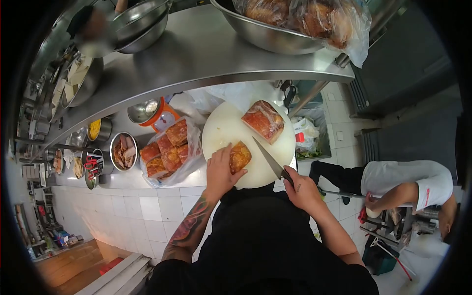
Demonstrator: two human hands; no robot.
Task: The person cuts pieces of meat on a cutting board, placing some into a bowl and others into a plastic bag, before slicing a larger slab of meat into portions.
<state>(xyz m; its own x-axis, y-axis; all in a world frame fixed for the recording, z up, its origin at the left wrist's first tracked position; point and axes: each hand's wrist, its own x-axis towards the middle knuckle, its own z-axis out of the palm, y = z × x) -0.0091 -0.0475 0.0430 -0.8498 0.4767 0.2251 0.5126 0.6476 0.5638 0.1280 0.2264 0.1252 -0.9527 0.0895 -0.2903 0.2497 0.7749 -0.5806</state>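
Observation:
A round white cutting board [223, 129] lies on the counter in front of me. My left hand [220, 169] presses on a small chunk of roasted meat [241, 156] at the board's near edge. My right hand [302, 188] grips the dark handle of a knife [268, 158], whose blade points up over the board just right of that chunk. A bigger slab of roasted pork [263, 121] rests at the board's far right.
A clear bag of several roasted pork pieces [168, 151] lies left of the board. Small steel bowls [123, 151] stand further left. The steel shelf [196, 59] above carries large bowls [275, 37] with bagged meat. Another person [408, 184] bends over at the right.

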